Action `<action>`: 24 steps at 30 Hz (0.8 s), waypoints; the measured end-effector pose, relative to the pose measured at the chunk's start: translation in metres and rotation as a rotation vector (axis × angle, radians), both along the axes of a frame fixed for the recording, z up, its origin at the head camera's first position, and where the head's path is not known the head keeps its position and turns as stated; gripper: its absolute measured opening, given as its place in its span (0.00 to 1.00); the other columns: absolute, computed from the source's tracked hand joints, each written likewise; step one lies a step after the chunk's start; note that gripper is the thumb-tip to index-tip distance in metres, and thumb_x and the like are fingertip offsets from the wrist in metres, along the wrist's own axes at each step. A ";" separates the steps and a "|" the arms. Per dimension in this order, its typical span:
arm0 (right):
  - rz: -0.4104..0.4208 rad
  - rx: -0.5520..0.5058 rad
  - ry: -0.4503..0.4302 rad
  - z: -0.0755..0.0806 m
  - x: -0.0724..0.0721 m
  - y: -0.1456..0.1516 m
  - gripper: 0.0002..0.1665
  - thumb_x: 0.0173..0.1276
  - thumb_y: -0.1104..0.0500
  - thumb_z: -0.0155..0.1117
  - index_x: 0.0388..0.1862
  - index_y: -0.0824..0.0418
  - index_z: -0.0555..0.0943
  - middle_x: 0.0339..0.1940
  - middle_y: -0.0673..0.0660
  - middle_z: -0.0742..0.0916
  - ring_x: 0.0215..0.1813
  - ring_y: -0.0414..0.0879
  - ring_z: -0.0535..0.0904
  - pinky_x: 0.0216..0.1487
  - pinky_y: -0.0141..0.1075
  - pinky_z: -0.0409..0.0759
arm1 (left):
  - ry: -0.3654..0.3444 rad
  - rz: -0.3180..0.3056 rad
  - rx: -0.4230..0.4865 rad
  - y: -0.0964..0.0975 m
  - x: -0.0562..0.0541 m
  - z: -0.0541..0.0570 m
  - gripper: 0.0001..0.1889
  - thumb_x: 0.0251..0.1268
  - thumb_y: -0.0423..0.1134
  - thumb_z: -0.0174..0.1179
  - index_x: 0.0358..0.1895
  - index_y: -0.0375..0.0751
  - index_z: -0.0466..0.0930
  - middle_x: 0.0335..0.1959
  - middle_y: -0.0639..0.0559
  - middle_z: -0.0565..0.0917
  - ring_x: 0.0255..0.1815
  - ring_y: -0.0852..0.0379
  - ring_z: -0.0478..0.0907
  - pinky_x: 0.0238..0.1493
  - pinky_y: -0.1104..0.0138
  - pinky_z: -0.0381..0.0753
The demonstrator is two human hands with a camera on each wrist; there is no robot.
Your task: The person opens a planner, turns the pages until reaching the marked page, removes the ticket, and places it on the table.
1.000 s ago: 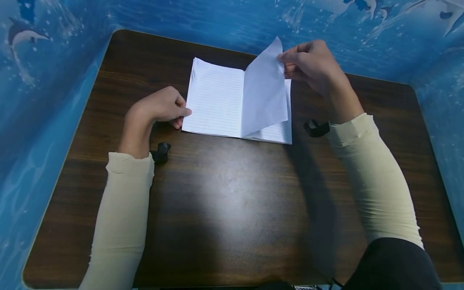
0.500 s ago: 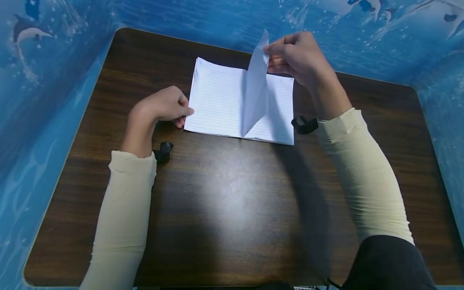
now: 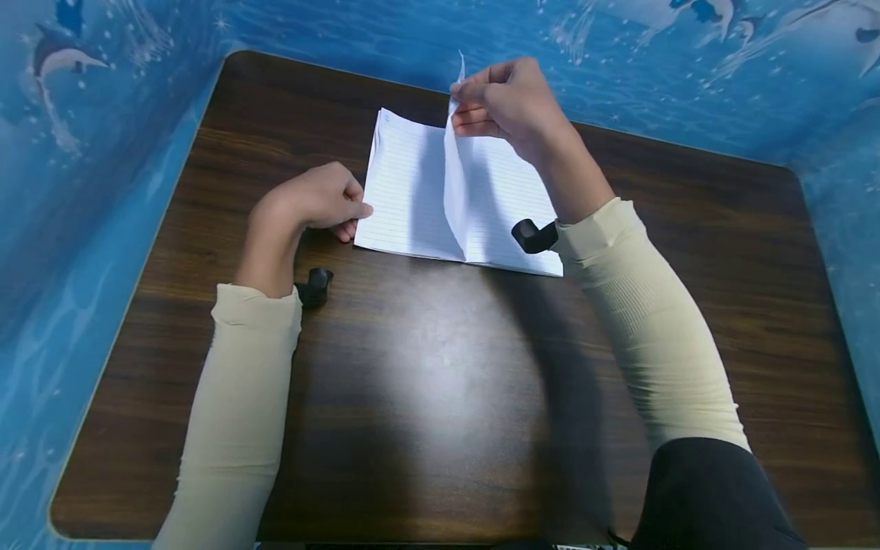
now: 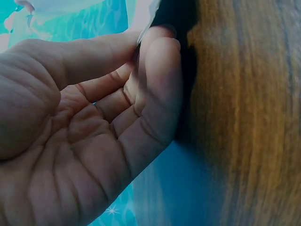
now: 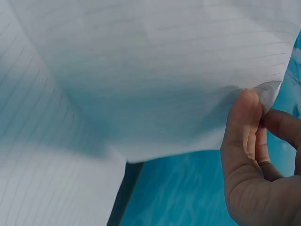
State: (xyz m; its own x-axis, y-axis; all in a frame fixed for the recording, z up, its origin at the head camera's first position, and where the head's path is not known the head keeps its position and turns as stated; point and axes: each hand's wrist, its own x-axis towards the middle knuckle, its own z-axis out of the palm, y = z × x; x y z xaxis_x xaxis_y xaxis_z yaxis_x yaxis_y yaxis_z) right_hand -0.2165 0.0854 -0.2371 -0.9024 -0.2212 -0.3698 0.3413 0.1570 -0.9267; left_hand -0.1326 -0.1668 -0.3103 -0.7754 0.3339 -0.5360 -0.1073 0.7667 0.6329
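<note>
A lined notebook (image 3: 406, 183) lies spread on the dark wooden table, both halves showing ruled pages. One page (image 3: 454, 179) stands nearly upright at the fold, its upper outer corner pinched between the thumb and fingers of my right hand (image 3: 512, 103). In the right wrist view that page (image 5: 178, 61) is ruled and its corner bends at the fingertips. My left hand (image 3: 316, 197) pinches the notebook's left edge near the lower corner, thumb on top. Seen from the left wrist, the left hand (image 4: 99, 113) has its fingers curled beneath the paper's edge (image 4: 149, 19).
The wooden table (image 3: 440, 397) reaches in front of the notebook and to both sides. Blue walls (image 3: 357, 38) with a sea and dolphin print rise behind and beside it. Black wrist mounts (image 3: 315, 288) stick out from both cream sleeves (image 3: 241, 382).
My right hand has moved left with the pinched page, lifting it from over the right half to nearly upright at the fold. The left hand keeps its hold on the left edge.
</note>
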 end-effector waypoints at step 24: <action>0.079 0.306 -0.167 -0.056 -0.009 -0.090 0.02 0.73 0.66 0.72 0.39 0.64 0.86 0.29 0.58 0.90 0.27 0.45 0.89 0.40 0.35 0.90 | -0.016 -0.005 0.032 -0.002 0.000 0.001 0.18 0.84 0.30 0.43 0.35 0.31 0.82 0.23 0.49 0.81 0.24 0.58 0.81 0.35 0.68 0.81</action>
